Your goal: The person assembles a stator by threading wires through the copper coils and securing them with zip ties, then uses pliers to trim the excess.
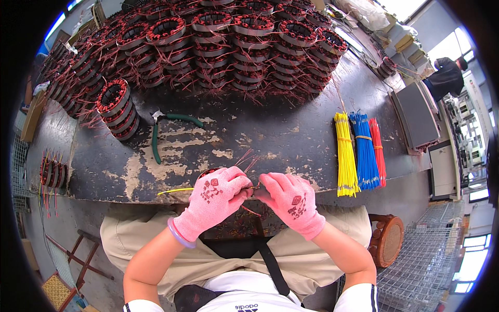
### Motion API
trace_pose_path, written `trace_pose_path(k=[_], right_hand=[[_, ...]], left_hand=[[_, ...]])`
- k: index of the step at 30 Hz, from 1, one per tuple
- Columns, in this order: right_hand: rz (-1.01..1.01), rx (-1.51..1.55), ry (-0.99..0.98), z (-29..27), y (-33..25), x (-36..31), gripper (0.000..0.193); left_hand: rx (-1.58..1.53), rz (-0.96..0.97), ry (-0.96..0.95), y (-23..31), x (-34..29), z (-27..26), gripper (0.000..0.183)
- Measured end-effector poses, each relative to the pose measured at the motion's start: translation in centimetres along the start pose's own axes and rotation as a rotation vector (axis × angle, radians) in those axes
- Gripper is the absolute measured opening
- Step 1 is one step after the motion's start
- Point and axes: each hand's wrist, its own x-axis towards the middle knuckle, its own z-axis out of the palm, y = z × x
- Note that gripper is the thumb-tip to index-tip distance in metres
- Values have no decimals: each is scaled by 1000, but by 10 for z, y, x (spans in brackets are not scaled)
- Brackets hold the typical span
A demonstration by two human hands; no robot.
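Both hands wear pink gloves with dark prints and meet at the table's near edge. My left hand (215,196) is closed, thumb and fingers pinching thin wires. Close against it, my right hand (292,202) also pinches thin wires; the exact spot between the fingertips is too small to make out. A yellow wire (174,191) sticks out to the left from beneath my left hand. Dark red wires (248,159) fan up beyond the fingertips. They seem to come from a wound stator core (209,172), mostly hidden behind my left hand.
Green-handled cutters (156,136) lie left on the worn dark table (291,135), beside a short stator stack (118,112). Many more stator stacks (210,49) fill the back. Bundles of yellow (345,156), blue (366,153) and red wires (378,153) lie right. Another person (446,78) is far right.
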Motion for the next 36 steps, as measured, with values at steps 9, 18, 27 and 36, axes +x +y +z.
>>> trace_pose_path(k=[9, 18, 27, 36], right_hand=[[-51, -62, -52, -2, 5, 4, 38], [1008, 1329, -588, -1, 8, 8, 23], [-127, -8, -347, -16, 10, 15, 29], [1007, 1292, -583, 3, 8, 9, 26]], left_hand=[[20, 16, -14, -1, 1, -1, 14], [4, 35, -26, -2, 0, -2, 13], [9, 18, -16, -2, 0, -1, 12], [-15, 39, -24, -3, 2, -2, 13]])
